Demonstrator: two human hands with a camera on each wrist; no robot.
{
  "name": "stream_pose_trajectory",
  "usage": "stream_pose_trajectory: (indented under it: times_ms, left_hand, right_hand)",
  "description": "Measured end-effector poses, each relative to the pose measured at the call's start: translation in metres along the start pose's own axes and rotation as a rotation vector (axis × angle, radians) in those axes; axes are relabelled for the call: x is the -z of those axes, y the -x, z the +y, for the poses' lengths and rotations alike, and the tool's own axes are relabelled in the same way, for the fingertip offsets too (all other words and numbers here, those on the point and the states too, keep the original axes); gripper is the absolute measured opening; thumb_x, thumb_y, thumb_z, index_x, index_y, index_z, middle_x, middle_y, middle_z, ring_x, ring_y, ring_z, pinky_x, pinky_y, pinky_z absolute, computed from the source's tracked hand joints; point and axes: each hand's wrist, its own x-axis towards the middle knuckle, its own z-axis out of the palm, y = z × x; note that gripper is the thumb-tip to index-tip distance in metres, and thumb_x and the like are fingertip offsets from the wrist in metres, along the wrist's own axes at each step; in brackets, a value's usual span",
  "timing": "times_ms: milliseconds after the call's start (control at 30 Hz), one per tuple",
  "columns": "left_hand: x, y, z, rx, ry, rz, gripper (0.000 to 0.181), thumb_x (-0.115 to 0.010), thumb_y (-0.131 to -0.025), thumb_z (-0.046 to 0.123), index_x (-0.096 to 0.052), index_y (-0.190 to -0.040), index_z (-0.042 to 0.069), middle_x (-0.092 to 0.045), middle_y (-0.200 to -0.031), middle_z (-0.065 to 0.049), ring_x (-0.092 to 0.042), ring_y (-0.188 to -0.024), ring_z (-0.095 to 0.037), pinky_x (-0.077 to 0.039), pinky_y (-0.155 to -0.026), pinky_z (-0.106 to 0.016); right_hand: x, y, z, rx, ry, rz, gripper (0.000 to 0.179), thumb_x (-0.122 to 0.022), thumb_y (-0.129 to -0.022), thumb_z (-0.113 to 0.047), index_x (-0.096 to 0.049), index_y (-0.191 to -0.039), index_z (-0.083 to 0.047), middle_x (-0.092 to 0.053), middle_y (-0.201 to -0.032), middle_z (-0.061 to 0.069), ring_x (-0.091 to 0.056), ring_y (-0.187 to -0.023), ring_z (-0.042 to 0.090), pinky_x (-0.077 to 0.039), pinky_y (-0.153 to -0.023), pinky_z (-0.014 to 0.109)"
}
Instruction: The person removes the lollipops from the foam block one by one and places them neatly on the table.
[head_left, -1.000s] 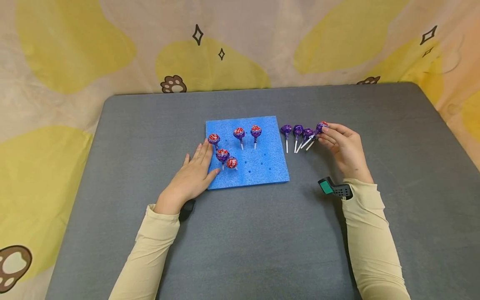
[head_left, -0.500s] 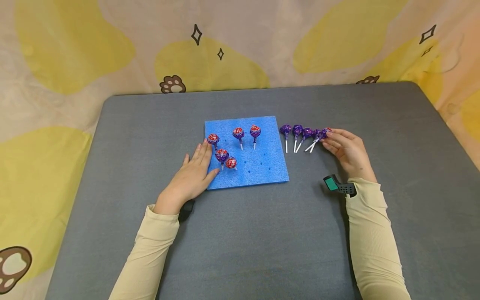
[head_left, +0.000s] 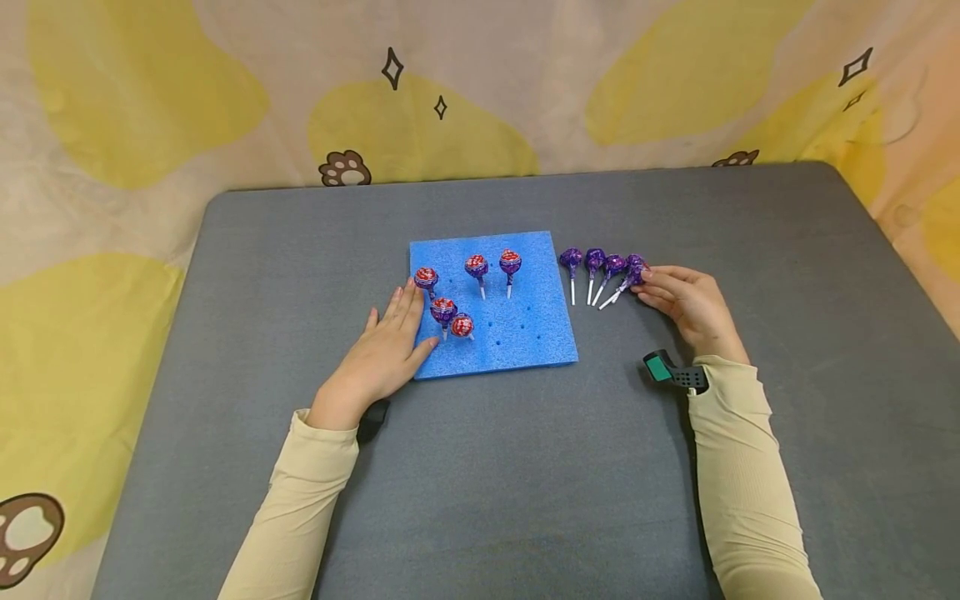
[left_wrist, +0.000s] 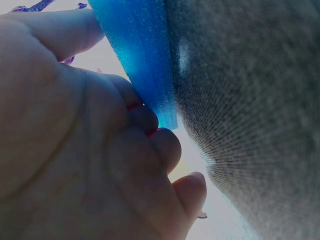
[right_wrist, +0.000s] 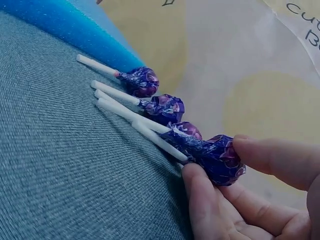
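My left hand [head_left: 382, 350] lies with straight fingers along the left edge of a blue foam board [head_left: 540, 346], its thumb on the near left part. In the left wrist view the fingertips touch the side of the board [left_wrist: 145, 60]. Several purple and red wrapped lollipops stand stick-down in the board, including one lollipop [head_left: 511, 262] at the back. To the board's right, my right hand [head_left: 690, 308] pinches the wrapped head of a lollipop [right_wrist: 222, 162] between thumb and fingers. It lies against the end of a row of lollipops [head_left: 595, 260] on the table.
Small holes [head_left: 522, 327] dot the front right part of the board. The grey table [head_left: 525, 483] reaches back to a yellow and cream patterned cloth [head_left: 450, 125]. A dark wrist strap [head_left: 675, 372] shows on the right wrist.
My right hand first moved right and toward me with the lollipop at the row's right end, then slightly left, bringing it close against the neighbouring lollipop. My left hand and the board stayed put.
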Motion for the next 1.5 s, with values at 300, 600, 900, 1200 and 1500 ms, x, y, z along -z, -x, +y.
stream_pose_trajectory:
  times_ms: [300, 600, 900, 1200, 1500]
  left_hand:
    - [0.001, 0.000, 0.001, 0.003, 0.007, -0.009, 0.070, -0.039, -0.101, 0.035, -0.004, -0.149, -0.001, 0.007, -0.156, -0.014, 0.005, -0.143, -0.029, -0.002, -0.111, -0.055]
    - [0.001, 0.000, 0.001, 0.004, 0.002, -0.012, 0.071, -0.040, -0.100, 0.035, -0.003, -0.149, -0.001, 0.007, -0.156, -0.014, 0.006, -0.143, -0.029, -0.002, -0.111, -0.055]
    - [0.001, -0.001, 0.000, -0.001, 0.007, -0.005, 0.070, -0.039, -0.101, 0.036, -0.003, -0.149, -0.001, 0.007, -0.156, -0.014, 0.005, -0.143, -0.029, -0.002, -0.111, -0.055]
    - [0.001, 0.000, 0.000, -0.016, 0.007, 0.004, 0.069, -0.039, -0.101, 0.035, -0.005, -0.149, -0.002, 0.006, -0.156, -0.015, 0.004, -0.143, -0.029, -0.003, -0.111, -0.055]
    - [0.001, 0.000, -0.001, -0.015, 0.008, 0.002, 0.070, -0.039, -0.101, 0.035, -0.005, -0.149, -0.001, 0.006, -0.156, -0.015, 0.004, -0.143, -0.029, -0.003, -0.111, -0.056]
  right_hand:
    - [0.006, 0.002, -0.004, -0.023, -0.003, -0.046, 0.013, -0.060, -0.090, 0.002, -0.071, -0.085, -0.001, -0.071, -0.085, 0.007, -0.070, -0.077, 0.018, -0.055, -0.071, 0.026]
    - [0.014, 0.003, -0.005, 0.054, -0.042, 0.073, 0.011, -0.062, -0.087, 0.005, -0.072, -0.083, -0.001, -0.071, -0.083, 0.007, -0.070, -0.073, 0.017, -0.055, -0.068, 0.025]
    - [0.012, 0.000, 0.000, 0.172, 0.247, 0.192, 0.011, -0.068, -0.084, 0.002, -0.074, -0.081, -0.008, -0.070, -0.077, -0.003, -0.066, -0.066, 0.007, -0.053, -0.063, 0.017]
    - [0.013, 0.000, 0.001, 0.179, 0.420, 0.236, 0.009, -0.071, -0.082, -0.002, -0.073, -0.082, -0.011, -0.068, -0.073, -0.010, -0.063, -0.065, 0.003, -0.050, -0.059, 0.014]
    - [0.013, 0.001, 0.001, 0.193, 0.489, 0.266, 0.006, -0.072, -0.082, -0.007, -0.074, -0.083, -0.013, -0.068, -0.073, -0.011, -0.062, -0.066, 0.004, -0.051, -0.061, 0.015]
